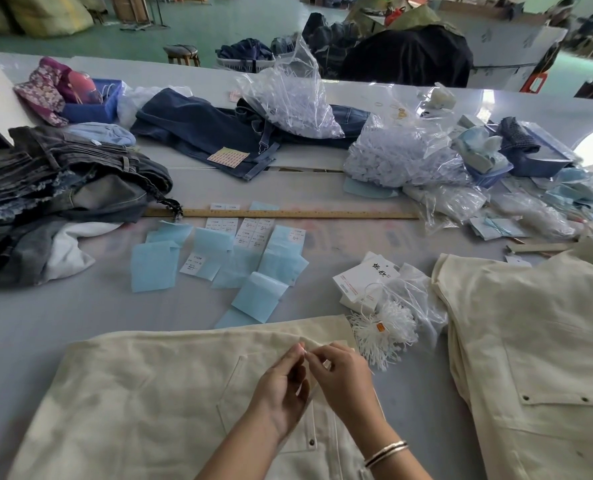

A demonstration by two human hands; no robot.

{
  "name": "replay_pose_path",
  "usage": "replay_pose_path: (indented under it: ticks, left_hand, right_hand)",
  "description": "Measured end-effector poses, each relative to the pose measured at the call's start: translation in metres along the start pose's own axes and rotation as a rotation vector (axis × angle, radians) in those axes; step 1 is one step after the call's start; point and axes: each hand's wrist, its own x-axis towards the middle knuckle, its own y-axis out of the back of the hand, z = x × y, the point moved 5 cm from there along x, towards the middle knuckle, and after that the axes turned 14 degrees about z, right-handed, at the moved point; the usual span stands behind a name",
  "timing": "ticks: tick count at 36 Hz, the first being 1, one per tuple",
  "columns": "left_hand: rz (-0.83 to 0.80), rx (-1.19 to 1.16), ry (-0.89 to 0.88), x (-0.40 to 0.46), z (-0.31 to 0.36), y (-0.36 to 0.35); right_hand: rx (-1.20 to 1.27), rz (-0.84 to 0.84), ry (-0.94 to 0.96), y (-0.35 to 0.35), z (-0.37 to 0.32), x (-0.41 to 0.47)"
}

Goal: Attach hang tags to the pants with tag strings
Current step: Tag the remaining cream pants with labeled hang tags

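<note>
The cream pants (142,393) lay flat on the table (63,313), their bottom cut off by the picture's edge. Over them, the left hand (281,393) and right hand (343,379) met, fingertips pinching a thin white tag string (304,355), too small to see well. Hang tags (361,282) sat nearby.

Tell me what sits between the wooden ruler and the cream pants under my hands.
In the head view, blue paper sheets and small white labels lie between the ruler and pants.
</note>
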Motion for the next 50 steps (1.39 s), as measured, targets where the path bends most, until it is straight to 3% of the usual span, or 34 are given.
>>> replay_pose_path:
  ticks: [14, 17, 21, 26, 30, 34, 37, 39, 41, 44, 46, 48, 50]
  left_hand:
    - [0.051, 0.145, -0.174, 0.003, 0.004, 0.003]
    - [0.073, 0.072, -0.202, 0.001, -0.004, -0.005]
    - [0.112, -0.008, -0.294, -0.003, -0.025, -0.026]
    - [0.123, 0.141, -0.391, -0.004, -0.028, -0.033]
    - [0.079, 0.409, -0.41, 0.0, -0.014, -0.021]
    - [0.174, 0.949, -0.772, 0.006, 0.044, 0.022]
    - [0.51, 1.372, -1.072, 0.001, 0.109, 0.08]
    - [0.772, 1.476, -1.145, -0.01, 0.149, 0.129]
    - [0.966, 1.391, -1.126, -0.023, 0.18, 0.18]
    - [1.121, 1.247, -0.911, -0.038, 0.209, 0.248]
    - [1.076, 1.161, -0.726, -0.041, 0.217, 0.282]
    - [0.913, 1.133, -0.594, -0.042, 0.215, 0.296]
    - [0.81, 1.105, -0.607, -0.049, 0.214, 0.291]
  right_hand:
    - [0.001, -0.055, -0.049, -0.009, 0.009, -0.001]
    - [0.092, 0.008, -0.147, -0.013, 0.011, -0.002]
    - [0.316, 0.099, -0.422, -0.022, 0.023, -0.009]
    - [0.475, 0.161, -0.525, -0.016, 0.034, -0.014]
    - [0.467, 0.066, -0.596, -0.014, 0.04, -0.02]
    - [0.342, 0.112, -0.496, -0.001, 0.035, -0.019]
    - [0.279, 0.157, -0.385, 0.005, 0.021, -0.018]
    - [0.217, 0.147, -0.302, 0.001, 0.008, -0.02]
    - [0.149, 0.106, -0.204, -0.008, -0.009, -0.024]
    - [0.084, 0.006, 0.005, -0.029, -0.045, -0.039]
    - [0.066, -0.129, 0.164, -0.048, -0.072, -0.054]
    - [0.049, -0.317, 0.326, -0.068, -0.098, -0.073]
    - [-0.02, -0.465, 0.514, -0.088, -0.12, -0.092]
